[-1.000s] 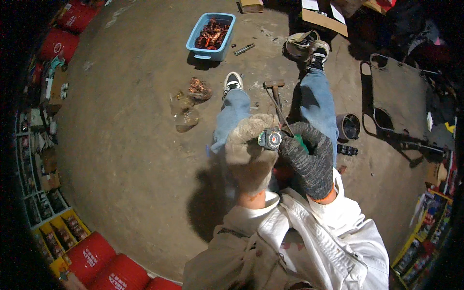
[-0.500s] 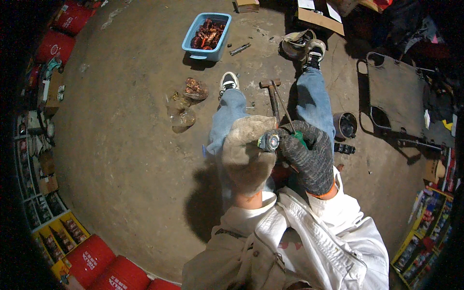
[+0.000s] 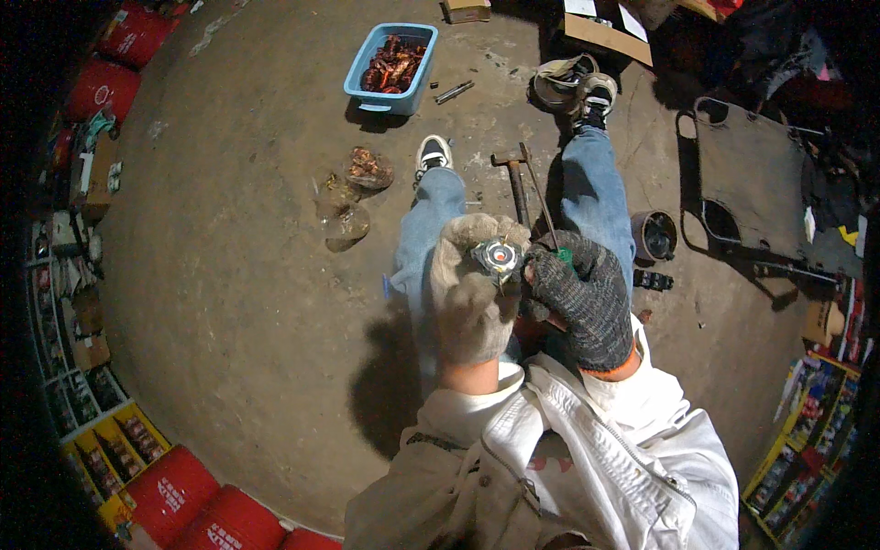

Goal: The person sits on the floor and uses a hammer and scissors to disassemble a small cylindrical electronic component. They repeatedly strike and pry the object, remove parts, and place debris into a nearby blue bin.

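Note:
My left hand (image 3: 477, 293), in a pale work glove, grips a small round metal part (image 3: 500, 258), its ringed face with a central opening turned up. Beside it, my right hand (image 3: 587, 302) in a dark grey knit glove is closed round a screwdriver (image 3: 565, 255) with a green handle. The screwdriver's long thin shaft points away from me, its tip near the head of a hammer (image 3: 517, 188) between my legs. The two gloves are close together above my lap, and most of the green handle is hidden in the right one.
A blue tub (image 3: 365, 96) of copper-coloured pieces stands ahead. Clear bags (image 3: 346, 220) with scraps lie left of my left foot. On the right are a round metal container (image 3: 655, 236), a black part (image 3: 653, 280) and a low folding frame seat (image 3: 752, 174). Red drums (image 3: 174, 490) line the left edge.
My left hand has turned the metal part so its round face now points up more fully. The screwdriver has shifted slightly and its shaft stands a little apart from the part.

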`<state>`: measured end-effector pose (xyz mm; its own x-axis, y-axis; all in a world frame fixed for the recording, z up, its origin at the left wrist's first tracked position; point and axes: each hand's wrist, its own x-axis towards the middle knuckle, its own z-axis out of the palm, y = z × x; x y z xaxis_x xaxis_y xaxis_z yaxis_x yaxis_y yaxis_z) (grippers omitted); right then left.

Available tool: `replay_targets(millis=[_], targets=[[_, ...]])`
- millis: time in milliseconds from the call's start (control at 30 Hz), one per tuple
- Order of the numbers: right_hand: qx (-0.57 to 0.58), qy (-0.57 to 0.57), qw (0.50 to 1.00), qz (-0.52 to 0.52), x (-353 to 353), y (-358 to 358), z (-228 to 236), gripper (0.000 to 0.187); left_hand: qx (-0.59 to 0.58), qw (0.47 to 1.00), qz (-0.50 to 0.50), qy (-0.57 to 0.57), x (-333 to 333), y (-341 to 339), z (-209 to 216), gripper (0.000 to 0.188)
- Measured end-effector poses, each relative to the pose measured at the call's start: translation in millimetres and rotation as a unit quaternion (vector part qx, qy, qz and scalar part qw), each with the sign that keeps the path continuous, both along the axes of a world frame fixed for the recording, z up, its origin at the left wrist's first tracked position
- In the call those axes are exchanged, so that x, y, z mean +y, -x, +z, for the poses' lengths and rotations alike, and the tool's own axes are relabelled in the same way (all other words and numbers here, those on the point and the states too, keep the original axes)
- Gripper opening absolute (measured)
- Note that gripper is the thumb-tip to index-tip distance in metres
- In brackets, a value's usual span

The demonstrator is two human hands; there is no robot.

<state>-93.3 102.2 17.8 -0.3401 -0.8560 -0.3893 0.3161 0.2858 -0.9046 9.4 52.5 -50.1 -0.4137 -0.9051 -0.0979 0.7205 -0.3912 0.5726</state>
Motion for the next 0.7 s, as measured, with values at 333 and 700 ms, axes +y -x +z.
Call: replay_targets(millis=[333,700], targets=[[-0.071,-0.007,0.997,-0.021,-1.5,-4.6,5.3,0.023,-0.516,0.795,-0.024,0.318,-3.5,-1.1,-1.2,0.031],[0.011,-0.014,1.000,0.012,-3.6,-7.6,10.4,0.022,-0.343,0.935,-0.031,0.087,-3.3,1.9,-23.5,0.044]])
